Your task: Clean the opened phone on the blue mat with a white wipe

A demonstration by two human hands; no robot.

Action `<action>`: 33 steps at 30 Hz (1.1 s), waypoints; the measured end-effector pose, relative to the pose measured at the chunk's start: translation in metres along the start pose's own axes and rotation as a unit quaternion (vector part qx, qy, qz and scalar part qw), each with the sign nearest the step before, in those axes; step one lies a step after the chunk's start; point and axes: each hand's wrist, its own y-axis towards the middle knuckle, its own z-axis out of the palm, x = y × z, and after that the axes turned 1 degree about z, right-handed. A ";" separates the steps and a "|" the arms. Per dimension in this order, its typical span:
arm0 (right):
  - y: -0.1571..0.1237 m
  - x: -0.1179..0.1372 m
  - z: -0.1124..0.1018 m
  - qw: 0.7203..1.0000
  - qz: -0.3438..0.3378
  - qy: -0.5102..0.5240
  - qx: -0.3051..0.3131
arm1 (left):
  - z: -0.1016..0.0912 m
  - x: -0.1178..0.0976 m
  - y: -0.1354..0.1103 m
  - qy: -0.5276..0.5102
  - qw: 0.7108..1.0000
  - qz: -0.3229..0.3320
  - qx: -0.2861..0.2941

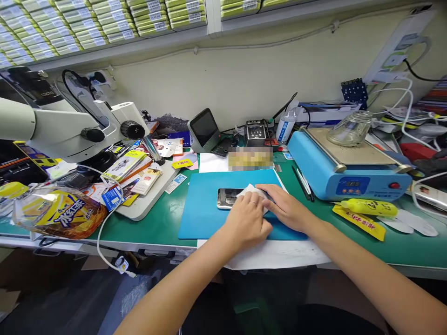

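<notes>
A phone (226,197) lies flat on a blue work mat (202,209) on the green bench. My left hand (247,218) presses a white cloth (252,190) onto the phone's right part, fingers curled over it. My right hand (284,207) lies flat over the phone's right end beside the cloth, fingers stretched out and touching it. Most of the phone is hidden under both hands.
A microscope (63,125) stands at the left with a snack bag (59,211) and loose cards below it. A blue heating machine (345,167) with a glass jar (350,128) sits at the right. A yellow tube (368,207), a small screen (204,130) and cables lie around.
</notes>
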 end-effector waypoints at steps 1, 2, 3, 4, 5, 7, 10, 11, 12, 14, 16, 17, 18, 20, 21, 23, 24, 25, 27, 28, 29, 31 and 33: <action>-0.001 -0.001 0.000 1.000 0.000 0.001 -0.003 | 0.001 -0.006 0.005 -0.008 1.000 0.012 0.000; -0.002 -0.002 0.001 1.000 -0.001 0.002 -0.003 | 0.001 -0.010 0.007 -0.013 1.000 0.020 0.000; -0.002 -0.003 0.001 1.000 -0.004 0.002 -0.002 | 0.001 -0.011 0.007 -0.016 1.000 0.022 0.001; -0.003 -0.003 0.002 1.000 -0.007 0.000 -0.001 | 0.000 -0.010 0.003 -0.016 1.000 0.020 0.001; -0.003 -0.004 0.002 1.000 -0.010 -0.002 0.001 | -0.001 -0.007 -0.004 -0.015 1.000 0.018 0.002; -0.002 -0.005 0.003 1.000 -0.015 -0.010 0.004 | -0.004 0.004 -0.020 -0.009 1.000 0.006 0.006; -0.001 -0.004 0.004 1.000 -0.011 -0.023 0.013 | -0.010 0.028 -0.040 0.016 0.999 -0.028 0.012; -0.001 -0.004 0.003 0.999 -0.008 -0.027 0.018 | -0.011 0.034 -0.042 0.027 0.999 -0.042 0.011; -0.001 -0.003 0.002 0.999 -0.006 -0.030 0.024 | -0.012 0.039 -0.041 0.037 0.998 -0.054 0.010; -0.001 -0.002 0.002 0.999 -0.006 -0.033 0.030 | -0.010 0.039 -0.034 0.049 0.997 -0.060 0.006; -0.001 -0.003 0.001 0.999 -0.013 -0.033 0.024 | -0.006 0.029 -0.021 0.048 0.998 -0.040 0.005; -0.001 -0.004 0.002 0.999 -0.016 -0.032 0.020 | -0.004 0.021 -0.015 0.043 0.999 -0.027 0.003; 0.000 -0.005 0.002 0.999 -0.019 -0.030 0.015 | -0.003 0.012 -0.009 0.033 0.999 -0.014 0.002; 0.000 -0.007 0.003 0.999 -0.024 -0.025 0.008 | 0.000 -0.003 -0.004 0.013 1.000 0.002 -0.003; 0.000 -0.007 0.003 0.999 -0.026 -0.023 0.006 | 0.000 -0.006 -0.004 0.005 1.000 0.007 -0.006; 0.000 -0.007 0.003 0.999 -0.027 -0.019 0.004 | -0.001 -0.004 -0.011 -0.005 1.000 0.010 -0.009; 0.000 -0.007 0.003 0.999 -0.026 -0.018 0.006 | -0.002 0.002 -0.017 -0.008 1.000 0.004 -0.010; 0.000 -0.006 0.002 1.000 -0.024 -0.018 0.008 | -0.005 0.011 -0.022 -0.010 1.000 -0.006 -0.012; 0.001 -0.004 0.002 1.000 -0.016 -0.015 0.015 | -0.010 0.032 -0.031 -0.011 0.999 -0.036 -0.012; 0.002 -0.003 0.001 1.000 -0.011 -0.012 0.018 | -0.012 0.041 -0.032 -0.010 0.999 -0.051 -0.009; 0.003 -0.003 0.001 1.000 -0.008 -0.010 0.018 | -0.014 0.047 -0.031 -0.009 0.998 -0.062 -0.006; 0.004 -0.002 0.001 1.000 -0.008 -0.004 0.013 | -0.014 0.047 -0.024 -0.008 0.998 -0.062 0.000; 0.004 -0.004 0.001 1.000 -0.012 0.001 0.005 | -0.011 0.034 -0.013 -0.015 0.999 -0.033 -0.004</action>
